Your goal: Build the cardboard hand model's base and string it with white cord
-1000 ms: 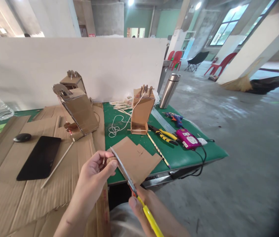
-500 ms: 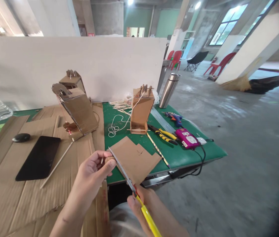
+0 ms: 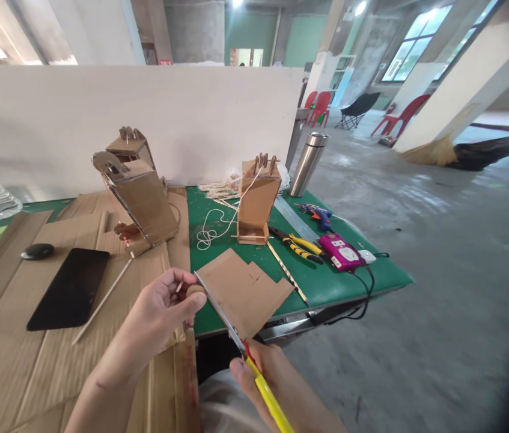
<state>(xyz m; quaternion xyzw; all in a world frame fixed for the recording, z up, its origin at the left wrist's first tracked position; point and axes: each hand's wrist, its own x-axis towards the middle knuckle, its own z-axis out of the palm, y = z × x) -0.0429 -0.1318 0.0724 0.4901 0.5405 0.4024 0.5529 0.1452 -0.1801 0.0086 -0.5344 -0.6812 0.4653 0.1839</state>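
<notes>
Between the thumb and fingers of my left hand (image 3: 166, 307) is a small cardboard disc (image 3: 195, 290), with a short pale stick end showing beside it. My right hand (image 3: 267, 373) grips scissors (image 3: 263, 385) with yellow handles; their long metal blades reach up-left to the disc and look nearly closed. Behind the blades, a notched cardboard sheet (image 3: 240, 288) lies on the green table (image 3: 211, 264). Farther back stands an upright cardboard box (image 3: 258, 204) with small discs on top and white string (image 3: 209, 231) trailing from it.
Two more cardboard boxes (image 3: 146, 201) stand on cardboard sheeting (image 3: 6, 361) at left, near a black phone (image 3: 69, 288) and a mouse (image 3: 38, 251). Pliers (image 3: 299, 246), a striped pencil (image 3: 288, 273), a purple power strip (image 3: 339, 251), a glue gun (image 3: 320, 216) and a steel flask (image 3: 308, 165) sit at right.
My left hand has shifted slightly left and down with the disc. The scissor blades have moved a little left along with it; the things on the table stay put.
</notes>
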